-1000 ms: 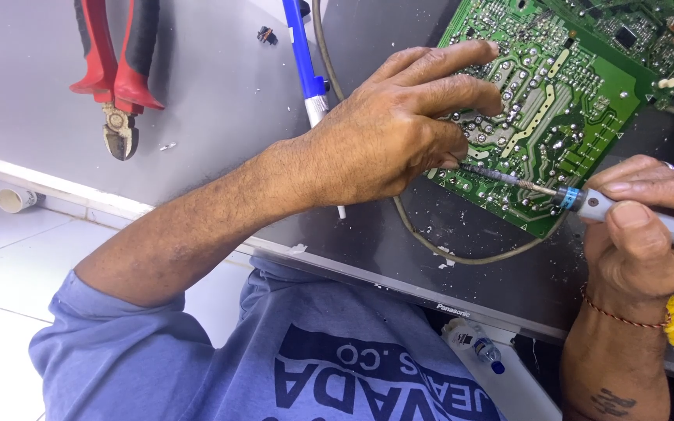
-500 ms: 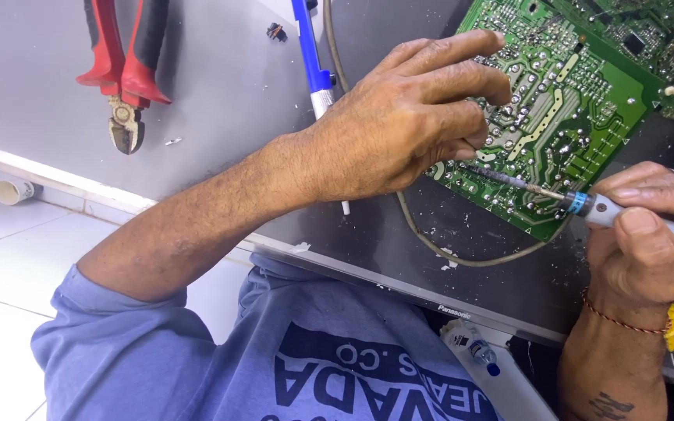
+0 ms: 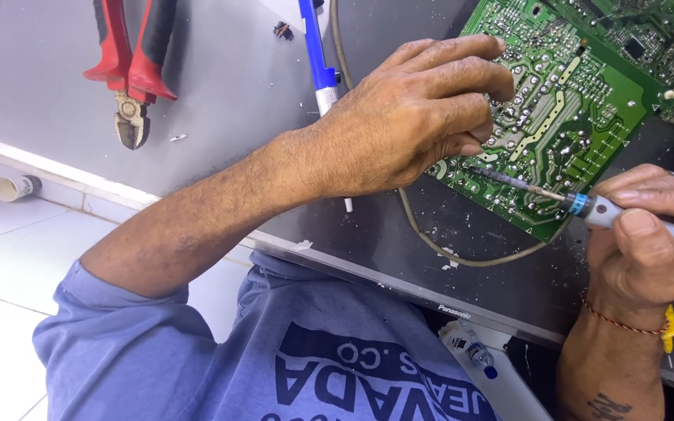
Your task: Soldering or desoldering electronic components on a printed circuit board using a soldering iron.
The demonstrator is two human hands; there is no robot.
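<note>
A green circuit board (image 3: 579, 101) lies solder side up on a grey metal panel (image 3: 220, 93). My left hand (image 3: 407, 125) lies over the board's left edge, fingers curled on top of it and thumb hidden. My right hand (image 3: 649, 242) grips a grey soldering iron (image 3: 614, 210) with a blue ring. The iron's thin tip (image 3: 501, 178) touches the board near its lower edge, just below my left fingers. A red thread bracelet circles my right wrist.
Red-handled cutting pliers (image 3: 130, 70) lie on the panel at the upper left. A blue and white pen-shaped tool (image 3: 315, 54) lies beside my left wrist. A grey cable (image 3: 462, 253) loops under the board. A small white cup (image 3: 15, 187) lies on the tiled floor.
Both hands hold nearly the same pose. The iron's tip stays on the board's lower edge, and the view has shifted slightly.
</note>
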